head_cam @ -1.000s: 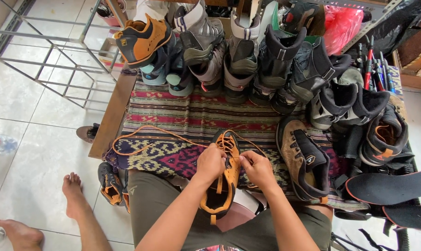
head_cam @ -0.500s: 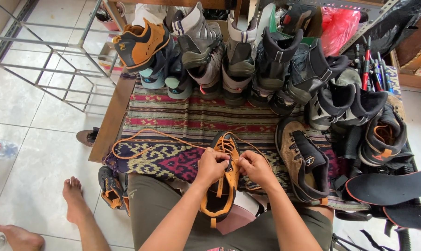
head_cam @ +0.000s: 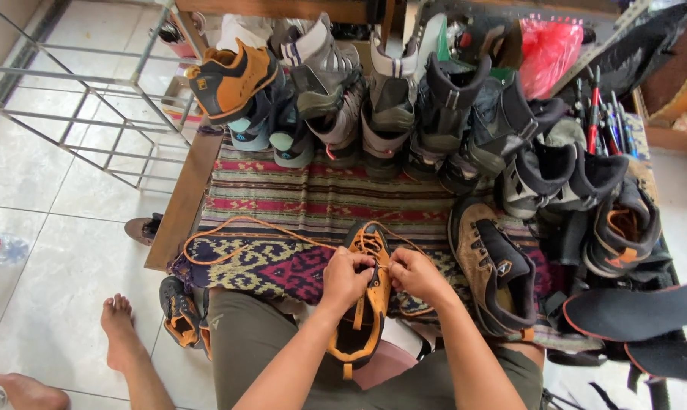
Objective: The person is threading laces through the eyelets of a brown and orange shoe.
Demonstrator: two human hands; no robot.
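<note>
Shoe: the orange suede lace-up shoe is lying toe-away on the person's lap, at the edge of the patterned woven cloth.
Left hand: pinching the thin orange lace at the eyelets.
Right hand: fingers closed on the lace opposite.
Doing it well: keeping both strands evenly taut, feeding flat, minding the long slack loop.
Beyond: a row of grey hiking boots is standing behind.

A low wooden table carries a striped woven cloth. On the cloth lie a row of boots at the far edge — and a brown shoe at the right.
</note>
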